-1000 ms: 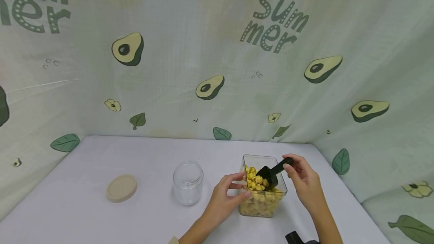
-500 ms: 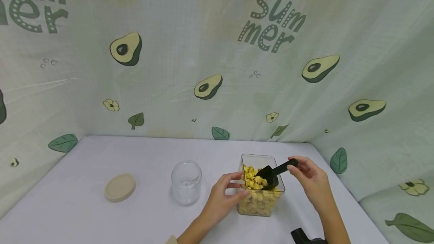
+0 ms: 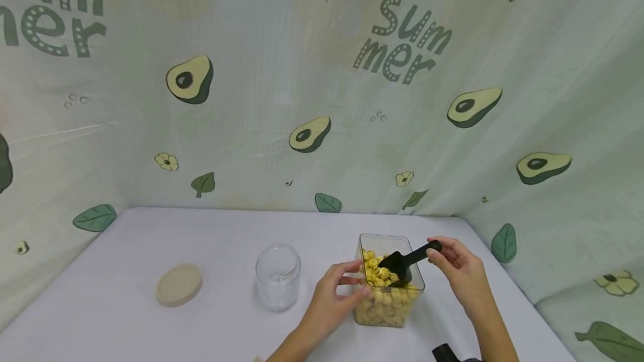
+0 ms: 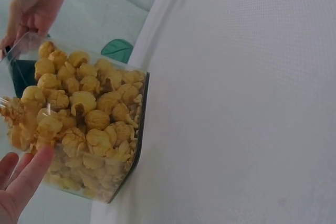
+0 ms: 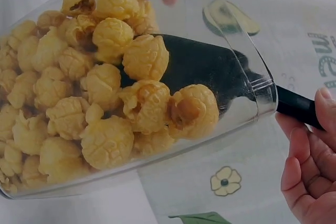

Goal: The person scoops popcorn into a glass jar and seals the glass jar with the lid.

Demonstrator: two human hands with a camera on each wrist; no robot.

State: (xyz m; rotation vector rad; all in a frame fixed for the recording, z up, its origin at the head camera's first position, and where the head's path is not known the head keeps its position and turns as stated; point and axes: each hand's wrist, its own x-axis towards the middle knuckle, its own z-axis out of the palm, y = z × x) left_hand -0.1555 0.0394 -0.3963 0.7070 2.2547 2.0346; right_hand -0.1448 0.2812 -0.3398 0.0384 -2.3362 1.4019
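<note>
A clear square plastic container [image 3: 363, 317], partly filled with yellow popcorn [image 3: 380, 276], stands on the right part of the white table. My left hand [image 3: 332, 298] holds it at the near left, thumb on the front wall and fingers along the left side. Between thumb and fingertips, my right hand [image 3: 460, 272] pinches the handle of a black scoop [image 3: 402, 262], which slants down over the rim. Seen through the wall in the right wrist view, the scoop's blade [image 5: 199, 69] lies among the popcorn pieces, partly covered by them.
Left of the container stands an open clear round jar [image 3: 278, 284]. Farther left a beige round lid [image 3: 179, 285] lies flat on the white table [image 3: 226, 328]. A printed cloth [image 3: 251, 71] hangs behind and along the sides. A black device [image 3: 445, 352] shows beside the right forearm.
My right hand has shifted slightly right with the scoop, whose blade stays in the popcorn. My left hand keeps its place on the container. The head view has tilted a little.
</note>
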